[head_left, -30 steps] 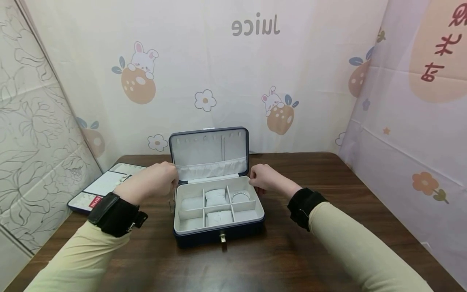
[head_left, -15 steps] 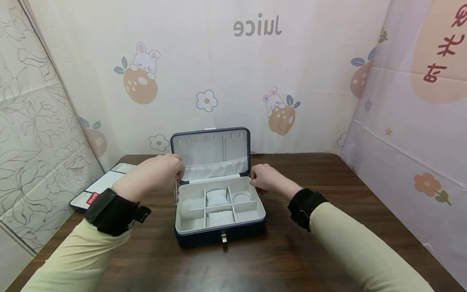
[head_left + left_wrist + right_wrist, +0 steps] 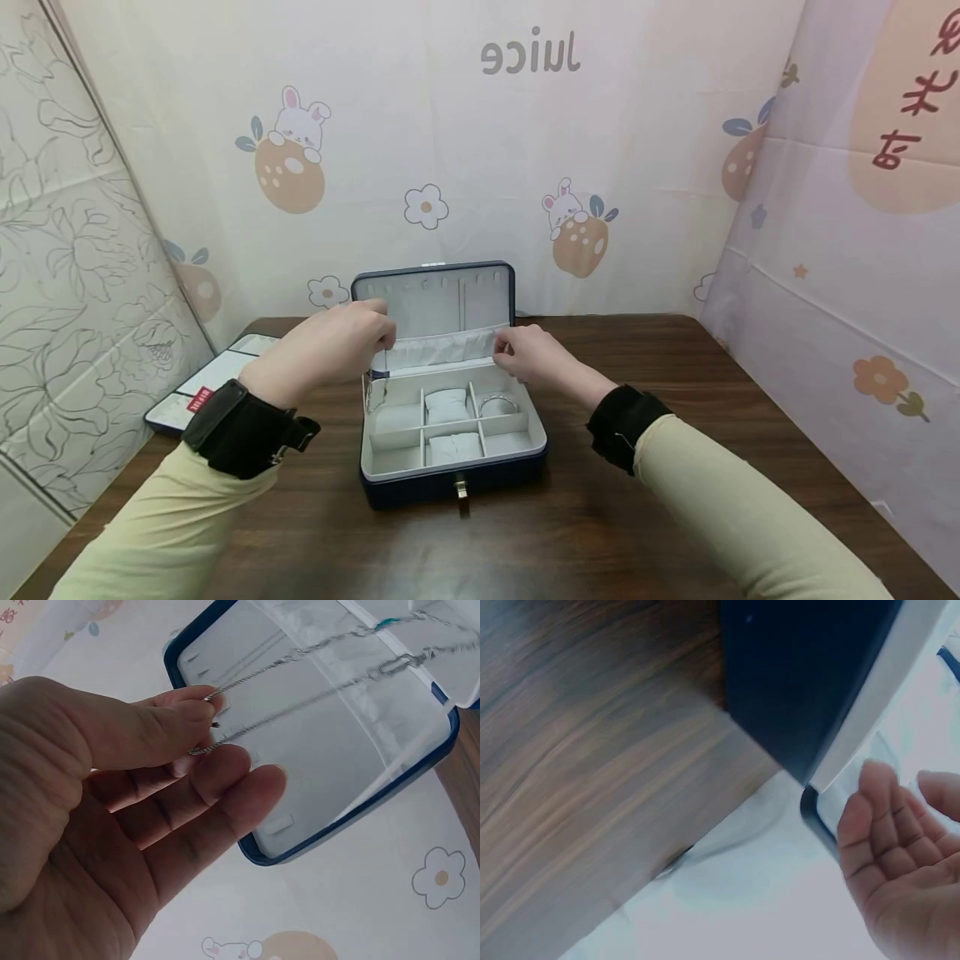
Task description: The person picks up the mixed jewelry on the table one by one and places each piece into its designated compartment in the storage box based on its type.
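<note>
A navy jewelry box (image 3: 454, 490) stands open on the table, its pale interior divided into compartments. My left hand (image 3: 330, 350) is above its back left part and pinches a silver chain necklace (image 3: 300, 654) between thumb and fingertips. Two strands run from the pinch across the lid lining; a small teal bit shows on one. My right hand (image 3: 538, 357) hovers by the box's back right corner. In the right wrist view its fingers are loosely bent, with a gap to the thumb and nothing held. A ring-shaped bangle (image 3: 498, 405) lies in the back right compartment.
The raised lid (image 3: 513, 292) has a row of small tabs along its top and a gathered pocket below. White cushions (image 3: 447, 406) sit in the middle compartments. A flat tray with a red label (image 3: 199, 399) lies left, partly behind my left forearm. Patterned cloth hangs behind.
My left hand has risen and moved right, bringing the necklace from beside the box to over its back left part. My right hand has lifted off the right rim and shifted left toward the lid.
</note>
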Motion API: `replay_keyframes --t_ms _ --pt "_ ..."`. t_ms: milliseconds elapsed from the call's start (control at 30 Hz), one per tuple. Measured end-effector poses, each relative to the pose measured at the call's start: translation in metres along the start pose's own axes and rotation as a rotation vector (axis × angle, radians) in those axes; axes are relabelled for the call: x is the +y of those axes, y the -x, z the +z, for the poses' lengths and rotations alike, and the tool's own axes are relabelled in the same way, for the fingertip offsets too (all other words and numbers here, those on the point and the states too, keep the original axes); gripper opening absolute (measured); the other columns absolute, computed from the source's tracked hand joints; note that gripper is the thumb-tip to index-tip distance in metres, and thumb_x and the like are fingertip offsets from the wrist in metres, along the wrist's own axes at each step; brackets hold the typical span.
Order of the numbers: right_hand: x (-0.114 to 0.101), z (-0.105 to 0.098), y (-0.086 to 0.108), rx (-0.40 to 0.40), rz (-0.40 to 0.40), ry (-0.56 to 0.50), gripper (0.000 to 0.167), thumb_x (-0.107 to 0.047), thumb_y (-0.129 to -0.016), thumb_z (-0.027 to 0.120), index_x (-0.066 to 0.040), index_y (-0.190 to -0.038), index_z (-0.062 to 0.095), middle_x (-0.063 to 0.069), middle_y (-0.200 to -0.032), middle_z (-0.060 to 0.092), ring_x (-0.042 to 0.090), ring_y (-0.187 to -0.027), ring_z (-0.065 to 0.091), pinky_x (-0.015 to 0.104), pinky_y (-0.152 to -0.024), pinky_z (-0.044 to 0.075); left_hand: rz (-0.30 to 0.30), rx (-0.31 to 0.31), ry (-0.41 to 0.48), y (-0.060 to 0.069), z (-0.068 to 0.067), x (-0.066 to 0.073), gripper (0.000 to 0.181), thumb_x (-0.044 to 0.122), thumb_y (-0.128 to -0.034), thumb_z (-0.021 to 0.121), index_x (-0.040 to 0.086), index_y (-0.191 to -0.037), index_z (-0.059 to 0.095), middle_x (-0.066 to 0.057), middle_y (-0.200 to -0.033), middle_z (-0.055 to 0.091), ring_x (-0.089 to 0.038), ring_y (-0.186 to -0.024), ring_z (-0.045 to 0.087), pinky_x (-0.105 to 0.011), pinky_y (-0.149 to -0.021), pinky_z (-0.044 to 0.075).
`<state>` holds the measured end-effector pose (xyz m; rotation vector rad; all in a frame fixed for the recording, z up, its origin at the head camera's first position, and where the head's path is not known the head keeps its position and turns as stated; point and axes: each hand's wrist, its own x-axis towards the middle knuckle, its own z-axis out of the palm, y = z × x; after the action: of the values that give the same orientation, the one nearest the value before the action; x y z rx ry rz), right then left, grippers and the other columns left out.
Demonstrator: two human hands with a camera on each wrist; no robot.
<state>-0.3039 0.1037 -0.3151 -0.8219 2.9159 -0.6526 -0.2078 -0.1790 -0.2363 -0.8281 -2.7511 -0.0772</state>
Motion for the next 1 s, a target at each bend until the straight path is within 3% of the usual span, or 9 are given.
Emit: replay_keyframes --t_ms 133,367,467,667,900,1000 --pt "-0.009 0.001 0.001 -0.043 -0.061 -0.086 0.014 -0.013 -0.103 0.058 -0.006 -0.109 0.069 0.002 -0.077 0.065 0.015 -0.063 0.061 0.027 -0.060 0.052 0.004 0.023 0.013 -0.003 -0.001 0.004 0.027 -0.010 -0.0906 0.056 0.011 -0.087 0.073 0.001 -0.084 0.055 -0.019 -0.073 0.058 -0.032 -0.066 0.052" --pt "-0.023 0.002 0.002 -0.069 -0.180 -0.182 0.019 -0.014 -0.104 0.058 -0.003 -0.114 0.069 0.009 -0.076 0.067 0.033 -0.071 0.068 0.028 -0.061 0.050 0.018 0.044 0.018 -0.011 0.003 0.012 0.017 -0.003 -0.0941 0.064 0.010 -0.092 0.075 -0.001 -0.088 0.057 -0.020 -0.073 0.062 -0.035 -0.066 0.054" --pt "-0.028 0.002 0.003 -0.084 -0.213 -0.223 0.019 -0.014 -0.104 0.059 -0.004 -0.116 0.069 0.009 -0.076 0.066 0.030 -0.070 0.067 0.028 -0.063 0.052 0.035 0.044 0.035 -0.013 0.005 0.015 0.019 -0.004 -0.0939 0.063 0.011 -0.094 0.075 -0.001 -0.089 0.057 -0.020 -0.076 0.064 -0.034 -0.070 0.056" --pt "-0.036 0.001 0.004 -0.131 -0.230 -0.285 0.022 -0.015 -0.103 0.061 -0.007 -0.122 0.069 0.013 -0.079 0.068 0.020 -0.068 0.066 0.028 -0.066 0.055 0.135 0.079 0.106 -0.016 0.011 0.019 0.019 -0.005 -0.0941 0.063 0.010 -0.094 0.075 0.000 -0.091 0.058 -0.018 -0.081 0.066 -0.031 -0.072 0.056" --pt "-0.040 0.000 0.004 -0.161 -0.207 -0.359 0.022 -0.017 -0.103 0.062 -0.010 -0.123 0.069 0.013 -0.081 0.069 0.021 -0.069 0.067 0.030 -0.067 0.057 0.250 0.099 0.136 -0.023 0.017 0.025 0.015 -0.003 -0.0927 0.069 0.011 -0.092 0.074 0.001 -0.089 0.057 -0.016 -0.076 0.063 -0.027 -0.067 0.053" --pt "-0.041 0.000 0.004 -0.177 -0.209 -0.413 0.021 -0.017 -0.103 0.063 -0.009 -0.121 0.069 0.012 -0.078 0.069 0.023 -0.069 0.069 0.040 -0.073 0.060 0.265 0.089 0.142 -0.026 0.020 0.027 0.017 -0.003 -0.0929 0.069 0.013 -0.092 0.074 0.002 -0.089 0.056 -0.014 -0.074 0.061 -0.026 -0.065 0.051"
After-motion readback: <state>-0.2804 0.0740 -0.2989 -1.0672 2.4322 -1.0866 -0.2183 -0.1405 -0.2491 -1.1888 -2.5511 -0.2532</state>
